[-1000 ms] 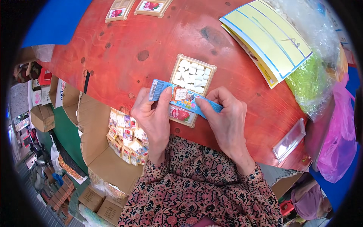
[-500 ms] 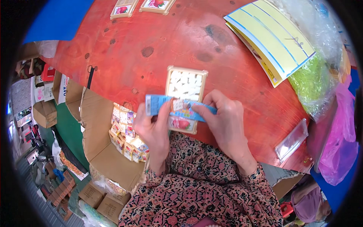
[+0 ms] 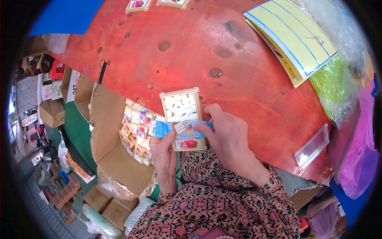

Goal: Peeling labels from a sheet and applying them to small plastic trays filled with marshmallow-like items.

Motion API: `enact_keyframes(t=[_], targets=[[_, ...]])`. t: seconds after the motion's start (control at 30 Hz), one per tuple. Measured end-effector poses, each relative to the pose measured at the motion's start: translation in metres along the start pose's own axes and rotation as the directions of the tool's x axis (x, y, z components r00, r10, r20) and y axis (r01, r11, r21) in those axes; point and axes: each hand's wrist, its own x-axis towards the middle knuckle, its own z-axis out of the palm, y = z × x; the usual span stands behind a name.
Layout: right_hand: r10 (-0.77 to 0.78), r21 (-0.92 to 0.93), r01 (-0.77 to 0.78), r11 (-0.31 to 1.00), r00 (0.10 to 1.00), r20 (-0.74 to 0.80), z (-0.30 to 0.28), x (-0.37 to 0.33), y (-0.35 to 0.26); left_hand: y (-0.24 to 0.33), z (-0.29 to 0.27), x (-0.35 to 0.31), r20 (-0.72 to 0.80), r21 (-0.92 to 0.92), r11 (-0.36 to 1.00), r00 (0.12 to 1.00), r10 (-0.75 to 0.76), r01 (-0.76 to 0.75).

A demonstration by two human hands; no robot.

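Note:
A small cream tray (image 3: 197,101) with white block-shaped pieces in its upper part and a strawberry picture (image 3: 188,143) in its lower part is tilted at the table's near edge. A blue printed paper band (image 3: 160,129) lies across its middle. My left hand (image 3: 164,153) grips the tray's left side, with the thumb up against the band. My right hand (image 3: 230,133) has its thumb on the band's right end and its fingers curled beyond it. Whether the band passes beneath the tray is hidden.
An open cardboard box (image 3: 119,153) on the left holds several similar packed trays. Two more trays (image 3: 138,4) lie at the far edge of the red table (image 3: 254,107). On the right are yellow sheets (image 3: 290,38), a clear plastic case (image 3: 312,147) and a pink bag (image 3: 358,151).
The tray and band have moved left and slightly nearer to me with both hands. My right thumb has shifted along the band's right end, and the right fingers have lifted a little.

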Motion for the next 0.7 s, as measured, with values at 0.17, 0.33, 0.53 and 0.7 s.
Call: enact_keyframes(t=[0.17,0.33,0.53,0.7], targets=[[-0.276,-0.152,0.234,0.960,0.876,-0.395,0.003,-0.013,-0.005,0.002,-0.001,-0.008,0.078,0.026,0.984,0.981,0.175,-0.178],[-0.342,-0.193,0.282,0.940,0.772,-0.536,0.001,-0.026,-0.004,0.008,0.018,-0.016,0.061,-0.115,0.965,0.968,0.243,-0.235],[-0.324,0.057,0.392,0.918,0.825,-0.463,0.001,-0.022,0.005,0.007,0.027,-0.012,0.136,-0.171,0.947,0.945,0.297,-0.273],[-0.336,0.405,0.430,0.807,0.898,-0.285,-0.008,-0.028,0.011,0.004,0.008,0.007,0.485,-0.159,0.907,0.769,0.417,-0.391]])
